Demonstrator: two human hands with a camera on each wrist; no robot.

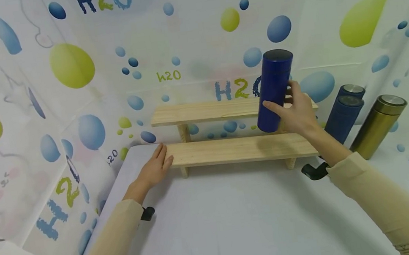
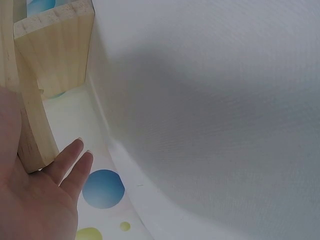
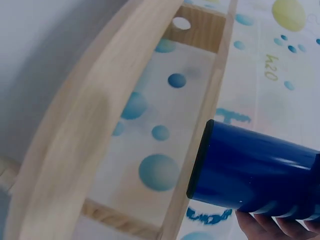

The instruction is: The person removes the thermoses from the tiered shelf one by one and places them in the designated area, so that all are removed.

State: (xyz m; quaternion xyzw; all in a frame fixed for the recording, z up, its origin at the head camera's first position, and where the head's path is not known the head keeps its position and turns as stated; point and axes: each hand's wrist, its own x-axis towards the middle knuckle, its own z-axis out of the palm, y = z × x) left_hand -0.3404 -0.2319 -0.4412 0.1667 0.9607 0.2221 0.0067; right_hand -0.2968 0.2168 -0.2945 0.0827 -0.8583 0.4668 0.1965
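My right hand [image 1: 296,110] grips a dark blue thermos bottle [image 1: 275,89] around its side, thumb in front and fingers behind. The bottle is nearly upright, leaning a little, in front of the upper board of a two-tier wooden shelf [image 1: 226,150]. In the right wrist view, the bottle's dark base [image 3: 200,160] overlaps the edge of the upper board. My left hand [image 1: 156,167] rests at the left end of the lower board with its fingers straight. In the left wrist view, the left palm [image 2: 40,210] lies against that board's end [image 2: 37,155].
To the right of the shelf stand two blue bottles [image 1: 344,112] close together and a gold bottle [image 1: 378,125]. A white cloth [image 1: 216,224] covers the table. Behind hangs a wall sheet [image 1: 193,35] printed with blue and green spots.
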